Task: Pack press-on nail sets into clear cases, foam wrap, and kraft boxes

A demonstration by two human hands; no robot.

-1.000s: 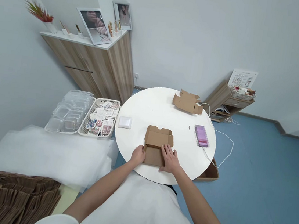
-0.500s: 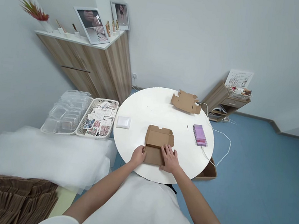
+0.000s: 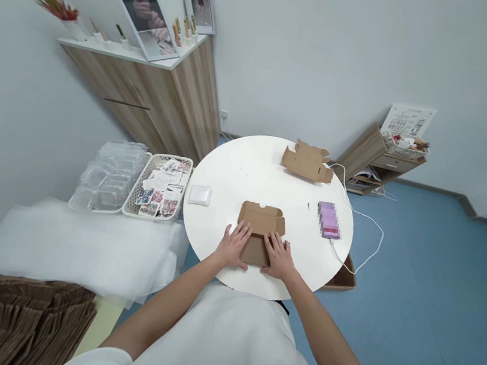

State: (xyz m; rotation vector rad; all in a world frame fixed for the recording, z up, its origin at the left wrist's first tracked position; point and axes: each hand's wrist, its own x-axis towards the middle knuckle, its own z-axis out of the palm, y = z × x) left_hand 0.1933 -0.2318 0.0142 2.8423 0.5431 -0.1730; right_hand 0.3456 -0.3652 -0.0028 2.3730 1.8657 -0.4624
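Note:
A small brown cardboard box (image 3: 262,216) lies on the white round table (image 3: 228,162) in front of me, its lid tilted back away from my body. My left hand (image 3: 232,246) rests along the box's left side with the fingers stretched forward. On the right side, my right hand (image 3: 278,256) lies the same way, fingers spread and pointing toward the lid. Both palms partly cover the side walls, while the box's floor shows between them. Neither hand is wrapped round anything.
A partly folded cardboard box (image 3: 307,161) stands at the table's back right, near a pixelated purple object (image 3: 329,220). A white packet (image 3: 200,195) lies at the left edge. Beyond are a basket of cards (image 3: 161,186), clear plastic trays (image 3: 110,179) and stacked flat cartons (image 3: 29,321).
My left hand has gone from gripping the box's left edge to lying flat with fingers extended over that side. My right hand stays on the right side. The view has shifted slightly.

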